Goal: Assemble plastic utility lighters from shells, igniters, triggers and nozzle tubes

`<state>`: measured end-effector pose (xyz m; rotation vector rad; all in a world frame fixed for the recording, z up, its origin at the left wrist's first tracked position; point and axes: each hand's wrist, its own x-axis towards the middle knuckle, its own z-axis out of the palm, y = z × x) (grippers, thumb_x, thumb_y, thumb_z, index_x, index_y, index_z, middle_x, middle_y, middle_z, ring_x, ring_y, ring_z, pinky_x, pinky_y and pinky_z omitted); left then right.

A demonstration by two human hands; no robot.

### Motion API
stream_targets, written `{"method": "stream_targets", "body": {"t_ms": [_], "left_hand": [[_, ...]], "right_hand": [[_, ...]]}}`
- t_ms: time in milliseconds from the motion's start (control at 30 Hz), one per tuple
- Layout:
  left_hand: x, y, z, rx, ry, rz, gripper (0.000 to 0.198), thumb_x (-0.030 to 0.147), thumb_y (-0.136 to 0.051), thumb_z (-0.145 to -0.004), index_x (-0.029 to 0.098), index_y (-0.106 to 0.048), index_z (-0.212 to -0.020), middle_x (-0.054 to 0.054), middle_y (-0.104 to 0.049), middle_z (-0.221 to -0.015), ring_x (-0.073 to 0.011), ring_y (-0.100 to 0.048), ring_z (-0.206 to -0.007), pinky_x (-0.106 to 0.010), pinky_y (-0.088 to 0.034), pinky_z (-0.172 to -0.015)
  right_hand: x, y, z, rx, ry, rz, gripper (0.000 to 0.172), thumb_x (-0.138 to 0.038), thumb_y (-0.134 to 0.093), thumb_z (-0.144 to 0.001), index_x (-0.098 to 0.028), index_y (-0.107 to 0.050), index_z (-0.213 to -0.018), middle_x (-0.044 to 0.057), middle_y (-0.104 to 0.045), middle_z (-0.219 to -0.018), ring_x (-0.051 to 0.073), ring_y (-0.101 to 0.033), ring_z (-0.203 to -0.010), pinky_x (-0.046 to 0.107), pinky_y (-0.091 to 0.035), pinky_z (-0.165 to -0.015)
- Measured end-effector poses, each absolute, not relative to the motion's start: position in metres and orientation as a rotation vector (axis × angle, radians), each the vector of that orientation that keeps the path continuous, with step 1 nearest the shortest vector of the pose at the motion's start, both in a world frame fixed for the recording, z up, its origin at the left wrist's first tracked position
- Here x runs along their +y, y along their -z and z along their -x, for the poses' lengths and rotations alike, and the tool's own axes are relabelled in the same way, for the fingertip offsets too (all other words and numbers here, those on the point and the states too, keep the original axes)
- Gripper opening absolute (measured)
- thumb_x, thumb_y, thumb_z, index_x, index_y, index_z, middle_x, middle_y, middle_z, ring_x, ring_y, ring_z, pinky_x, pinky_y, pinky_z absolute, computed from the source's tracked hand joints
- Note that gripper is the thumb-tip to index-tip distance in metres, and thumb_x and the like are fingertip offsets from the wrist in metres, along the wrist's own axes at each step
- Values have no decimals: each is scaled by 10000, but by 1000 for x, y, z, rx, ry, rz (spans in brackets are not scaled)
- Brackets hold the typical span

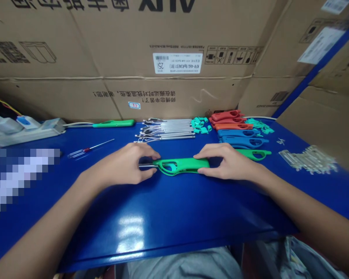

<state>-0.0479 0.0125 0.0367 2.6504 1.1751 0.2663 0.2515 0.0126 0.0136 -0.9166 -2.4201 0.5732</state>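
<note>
A green long-necked lighter (189, 165) lies crosswise at the middle of the blue table, its metal tube pointing left. My left hand (133, 162) closes thumb and fingers around the tube end, by the trigger loop. At the other end, my right hand (223, 161) pinches the handle between thumb and fingers. A teal trigger piece (172, 167) shows inside the loop. Behind my hands lies a row of metal lighter tubes (174, 128) with thin wires at their left ends. Teal trigger pieces (200, 124) are heaped beside them.
Red lighter shells (225, 115), blue shells (241, 142) and a green shell (256, 155) lie at right. Beyond are clear parts (311, 159). A screwdriver (90, 149), a finished-looking green lighter (114, 123) and a power strip (43, 130) are left. Cardboard (128, 58) walls the back.
</note>
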Motion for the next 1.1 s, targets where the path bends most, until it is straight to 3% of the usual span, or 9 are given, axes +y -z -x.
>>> {"method": "stream_targets", "body": {"t_ms": [400, 633, 1100], "left_hand": [[20, -32, 54, 1223, -72, -2519, 253, 300, -620, -793, 240, -728, -1014, 4, -729, -1050, -192, -671, -921, -299, -504, -833], [20, -34, 53, 1276, -30, -2477, 243, 367, -592, -853, 241, -730, -1009, -14, -727, -1016, -198, -660, -888, -300, -493, -784], [24, -30, 60, 1256, -27, -2471, 222, 290, -599, -836, 219, -735, -996, -42, -720, -1028, -201, -655, -888, -306, -498, -796]], "right_hand": [[13, -12, -253, -2468, -563, 942, 302, -270, -725, -803, -131, -737, -1071, 79, -706, -942, 191, -664, -810, 316, -522, -750], [12, -10, -250, -2472, -538, 927, 300, -271, -735, -796, -135, -737, -1064, 77, -712, -944, 189, -673, -817, 306, -526, -755], [12, -6, -248, -2513, -506, 914, 314, -300, -730, -810, -147, -728, -1085, 93, -713, -979, 218, -663, -891, 348, -527, -815]]}}
